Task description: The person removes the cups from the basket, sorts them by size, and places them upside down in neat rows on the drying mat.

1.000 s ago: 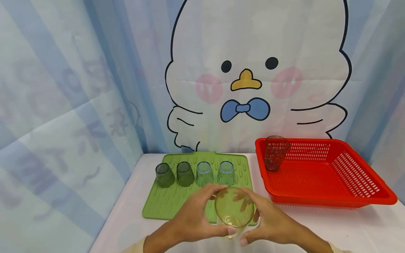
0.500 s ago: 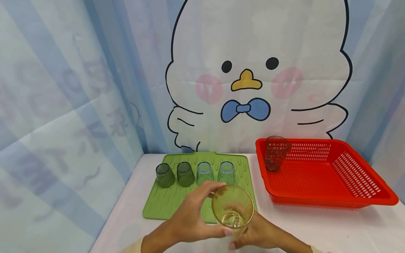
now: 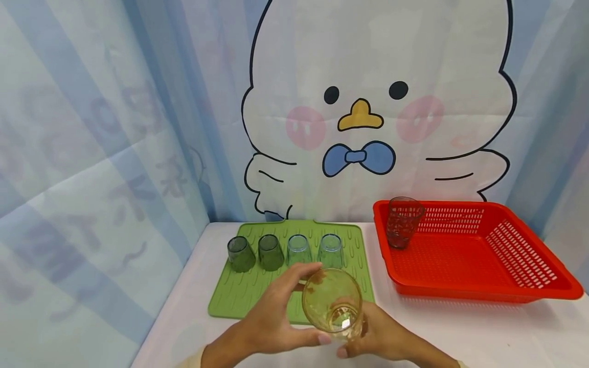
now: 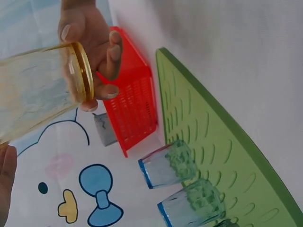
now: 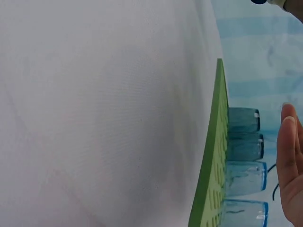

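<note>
Both hands hold a clear yellow drinking glass (image 3: 329, 296) above the front right edge of a green drying mat (image 3: 248, 301). Its wide mouth leans towards the head camera. My left hand (image 3: 276, 314) grips it near the rim, thumb in front and fingers on the far side. Lower down, my right hand (image 3: 382, 332) holds the glass near its base. The left wrist view shows the right hand (image 4: 87, 38) with bent fingers beside the thick yellow base. At the right edge of the right wrist view are some fingers (image 5: 289, 156), with no glass visible.
Along the mat's back stand two dark grey glasses (image 3: 241, 254) and two pale blue glasses (image 3: 331, 250), bottoms up. A red plastic basket (image 3: 465, 291) at the right has one dark clear glass (image 3: 402, 225) leaning in its back left corner. Printed curtains (image 3: 221, 102) hang behind.
My right hand has moved from the upper right side of the yellow glass down and left to its base. The glass has tilted and shifted slightly left; my left hand keeps its grip.
</note>
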A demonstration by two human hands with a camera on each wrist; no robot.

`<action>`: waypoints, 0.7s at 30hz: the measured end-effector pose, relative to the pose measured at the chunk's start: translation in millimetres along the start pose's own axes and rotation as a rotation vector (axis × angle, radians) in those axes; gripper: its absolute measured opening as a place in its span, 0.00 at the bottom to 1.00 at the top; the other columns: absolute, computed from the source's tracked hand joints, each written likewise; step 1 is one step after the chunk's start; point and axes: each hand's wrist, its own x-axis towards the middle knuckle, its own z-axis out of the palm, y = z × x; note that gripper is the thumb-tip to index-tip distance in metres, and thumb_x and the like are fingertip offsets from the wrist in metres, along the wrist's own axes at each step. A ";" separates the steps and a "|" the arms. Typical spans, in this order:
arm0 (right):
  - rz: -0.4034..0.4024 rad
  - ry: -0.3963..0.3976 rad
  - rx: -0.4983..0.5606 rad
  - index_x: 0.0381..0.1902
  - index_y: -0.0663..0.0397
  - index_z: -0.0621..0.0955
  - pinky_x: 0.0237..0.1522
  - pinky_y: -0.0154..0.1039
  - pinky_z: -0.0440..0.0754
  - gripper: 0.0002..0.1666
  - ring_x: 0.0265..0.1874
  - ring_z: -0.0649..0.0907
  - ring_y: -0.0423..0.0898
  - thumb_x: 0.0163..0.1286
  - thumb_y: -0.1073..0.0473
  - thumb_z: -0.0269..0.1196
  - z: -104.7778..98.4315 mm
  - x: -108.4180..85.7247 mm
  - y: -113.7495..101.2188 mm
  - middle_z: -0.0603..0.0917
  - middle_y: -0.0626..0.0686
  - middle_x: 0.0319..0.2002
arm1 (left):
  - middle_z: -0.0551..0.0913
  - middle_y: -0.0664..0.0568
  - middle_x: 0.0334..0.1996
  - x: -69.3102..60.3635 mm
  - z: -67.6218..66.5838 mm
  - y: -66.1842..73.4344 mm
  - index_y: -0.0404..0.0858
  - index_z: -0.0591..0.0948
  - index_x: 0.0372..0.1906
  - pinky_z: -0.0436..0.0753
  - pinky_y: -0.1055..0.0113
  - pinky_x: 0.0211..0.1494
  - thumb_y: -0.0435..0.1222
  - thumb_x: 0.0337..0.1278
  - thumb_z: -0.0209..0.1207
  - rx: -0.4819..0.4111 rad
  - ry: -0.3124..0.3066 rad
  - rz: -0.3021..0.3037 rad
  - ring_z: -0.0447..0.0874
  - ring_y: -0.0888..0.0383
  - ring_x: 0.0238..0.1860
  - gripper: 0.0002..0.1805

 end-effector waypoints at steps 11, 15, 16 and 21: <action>0.048 0.085 0.019 0.65 0.63 0.72 0.39 0.39 0.85 0.37 0.42 0.83 0.41 0.58 0.69 0.72 -18.3 -13.4 -7.9 0.83 0.53 0.47 | 0.73 0.49 0.62 -5.1 -4.1 -2.5 0.46 0.56 0.77 0.83 0.62 0.59 0.51 0.54 0.72 -0.058 -0.030 -0.091 0.75 0.55 0.62 0.51; 0.054 0.115 -0.016 0.63 0.61 0.73 0.37 0.40 0.86 0.36 0.42 0.83 0.41 0.58 0.68 0.73 -27.9 -15.7 -15.2 0.83 0.52 0.47 | 0.72 0.50 0.62 -8.1 -4.8 -4.7 0.47 0.55 0.78 0.82 0.62 0.60 0.52 0.54 0.71 -0.042 -0.029 -0.110 0.75 0.56 0.61 0.51; 0.049 0.118 -0.019 0.64 0.61 0.72 0.38 0.41 0.87 0.36 0.42 0.84 0.42 0.58 0.68 0.72 -30.6 -15.9 -17.3 0.82 0.52 0.48 | 0.72 0.50 0.62 -8.8 -5.0 -5.2 0.47 0.55 0.78 0.82 0.62 0.60 0.52 0.55 0.71 -0.037 -0.028 -0.113 0.75 0.56 0.61 0.51; 0.013 0.135 -0.011 0.67 0.66 0.68 0.38 0.48 0.89 0.39 0.43 0.86 0.45 0.60 0.71 0.70 -43.6 -17.7 -27.2 0.82 0.45 0.55 | 0.71 0.51 0.62 -12.5 -6.5 -7.1 0.48 0.56 0.77 0.81 0.61 0.60 0.48 0.52 0.73 -0.016 -0.033 -0.148 0.75 0.57 0.60 0.51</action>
